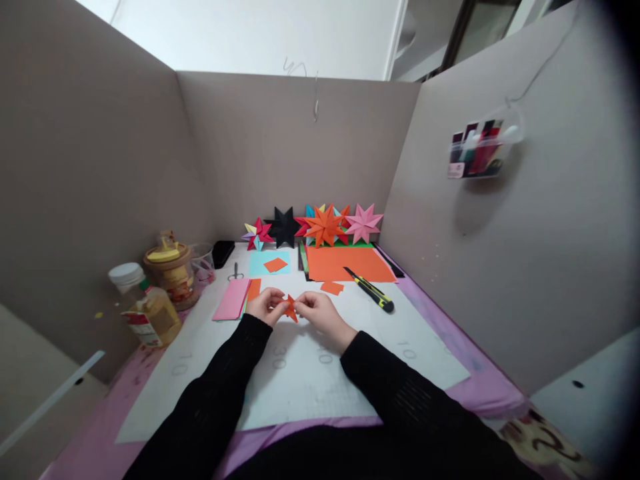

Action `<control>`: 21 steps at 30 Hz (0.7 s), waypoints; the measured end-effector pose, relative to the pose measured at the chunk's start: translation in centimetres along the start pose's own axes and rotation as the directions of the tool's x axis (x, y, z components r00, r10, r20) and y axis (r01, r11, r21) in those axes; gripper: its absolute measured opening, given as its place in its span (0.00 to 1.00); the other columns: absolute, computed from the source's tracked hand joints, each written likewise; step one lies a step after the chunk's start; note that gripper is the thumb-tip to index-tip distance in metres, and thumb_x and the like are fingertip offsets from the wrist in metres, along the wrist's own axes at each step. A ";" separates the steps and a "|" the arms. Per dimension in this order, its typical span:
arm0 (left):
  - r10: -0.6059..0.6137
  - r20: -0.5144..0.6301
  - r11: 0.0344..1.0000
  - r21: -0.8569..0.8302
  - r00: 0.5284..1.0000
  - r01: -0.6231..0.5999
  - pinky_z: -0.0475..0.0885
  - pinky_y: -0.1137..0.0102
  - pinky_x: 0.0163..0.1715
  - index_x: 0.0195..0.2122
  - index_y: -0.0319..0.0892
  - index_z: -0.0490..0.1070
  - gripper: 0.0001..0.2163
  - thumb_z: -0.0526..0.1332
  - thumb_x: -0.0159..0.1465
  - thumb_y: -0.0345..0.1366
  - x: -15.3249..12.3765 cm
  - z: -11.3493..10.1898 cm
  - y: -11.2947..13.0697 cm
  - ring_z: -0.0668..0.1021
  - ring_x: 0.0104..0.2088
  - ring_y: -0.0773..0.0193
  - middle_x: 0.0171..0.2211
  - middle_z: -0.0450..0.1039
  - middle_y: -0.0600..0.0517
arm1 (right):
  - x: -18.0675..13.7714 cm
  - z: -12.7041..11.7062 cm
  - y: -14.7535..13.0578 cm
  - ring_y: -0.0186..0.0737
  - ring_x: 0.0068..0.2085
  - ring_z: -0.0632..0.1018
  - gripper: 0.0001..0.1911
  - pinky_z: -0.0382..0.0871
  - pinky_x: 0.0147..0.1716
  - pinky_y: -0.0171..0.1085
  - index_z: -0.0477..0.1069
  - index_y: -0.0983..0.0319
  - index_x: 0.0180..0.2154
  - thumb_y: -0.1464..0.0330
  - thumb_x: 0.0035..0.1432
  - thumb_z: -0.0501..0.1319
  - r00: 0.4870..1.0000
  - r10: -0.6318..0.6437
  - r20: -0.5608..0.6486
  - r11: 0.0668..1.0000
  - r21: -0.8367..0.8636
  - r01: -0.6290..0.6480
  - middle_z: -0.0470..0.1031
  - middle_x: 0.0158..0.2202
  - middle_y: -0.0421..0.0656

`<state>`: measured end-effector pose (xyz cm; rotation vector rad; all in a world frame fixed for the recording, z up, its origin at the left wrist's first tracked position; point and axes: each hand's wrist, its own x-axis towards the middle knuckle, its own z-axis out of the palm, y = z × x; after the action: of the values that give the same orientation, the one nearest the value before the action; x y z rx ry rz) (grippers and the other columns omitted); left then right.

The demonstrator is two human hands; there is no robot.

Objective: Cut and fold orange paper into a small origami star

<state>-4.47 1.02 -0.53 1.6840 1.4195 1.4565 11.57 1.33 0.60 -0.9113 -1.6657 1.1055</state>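
Observation:
A small folded orange paper piece is pinched between both hands above a white cutting mat. My left hand grips its left side with closed fingers. Its right side is held by the closed fingers of my right hand. Both arms wear black sleeves. A small orange paper scrap lies just beyond my right hand.
A yellow-black utility knife lies right of the hands. Orange sheets, a blue sheet with an orange square and pink paper lie behind. Several paper stars line the back wall. Jars and a bottle stand left. Scissors lie nearby.

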 end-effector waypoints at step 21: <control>0.104 -0.014 0.989 0.107 0.994 -0.102 0.64 0.77 0.17 0.27 0.42 0.65 0.08 0.62 0.49 0.38 0.0 -0.4 0.8 0.72 0.24 0.68 0.24 0.70 0.54 | -0.1 0.3 -0.1 0.32 0.26 0.67 0.08 0.58 0.25 0.31 0.64 0.63 0.24 0.65 0.50 0.56 0.999 -0.020 -0.037 1.000 -0.008 0.020 0.67 0.24 0.38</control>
<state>-4.53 0.65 0.26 1.8381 1.4633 1.4787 11.28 1.14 0.57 -0.9130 -1.6469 1.0631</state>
